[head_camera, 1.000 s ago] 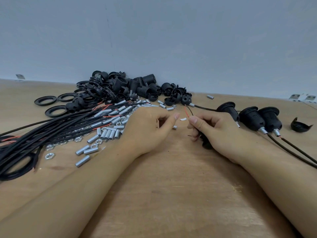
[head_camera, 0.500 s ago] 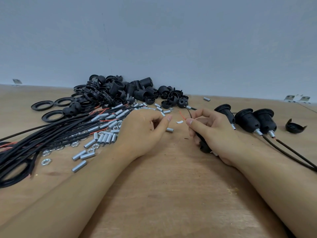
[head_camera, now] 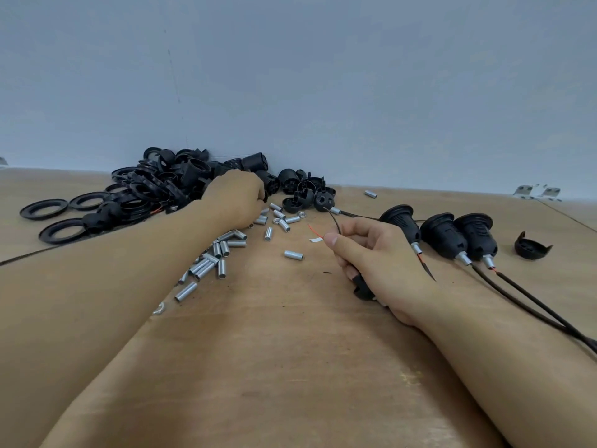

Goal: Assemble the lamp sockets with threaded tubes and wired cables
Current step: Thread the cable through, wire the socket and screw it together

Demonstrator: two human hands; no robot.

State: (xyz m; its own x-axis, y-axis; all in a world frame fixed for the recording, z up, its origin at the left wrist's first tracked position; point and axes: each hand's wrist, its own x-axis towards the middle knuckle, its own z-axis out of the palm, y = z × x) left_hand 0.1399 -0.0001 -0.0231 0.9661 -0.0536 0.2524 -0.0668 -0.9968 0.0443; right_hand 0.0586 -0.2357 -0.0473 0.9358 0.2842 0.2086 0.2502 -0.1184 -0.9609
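My right hand (head_camera: 371,253) pinches the thin black and red ends of a wired cable (head_camera: 334,221) between thumb and forefinger, and a black socket part (head_camera: 361,290) shows under its palm. My left hand (head_camera: 234,197) reaches far forward into the heap of black socket parts (head_camera: 168,184); its fingertips are hidden among them. Silver threaded tubes (head_camera: 213,253) lie scattered beside my left forearm, and one lone tube (head_camera: 293,254) lies between my hands. Three assembled sockets (head_camera: 444,234) with tubes and cables lie to the right.
Flat black rings (head_camera: 43,208) lie at the far left. A loose black cap (head_camera: 531,245) sits at the far right, with metal brackets (head_camera: 536,191) by the wall. Cables (head_camera: 533,305) from the assembled sockets run under my right forearm. A nut (head_camera: 159,308) lies near my left arm.
My left hand left the spot next to my right hand and stretched forward to the heap of black parts. My right hand kept its pinch on the wire ends.
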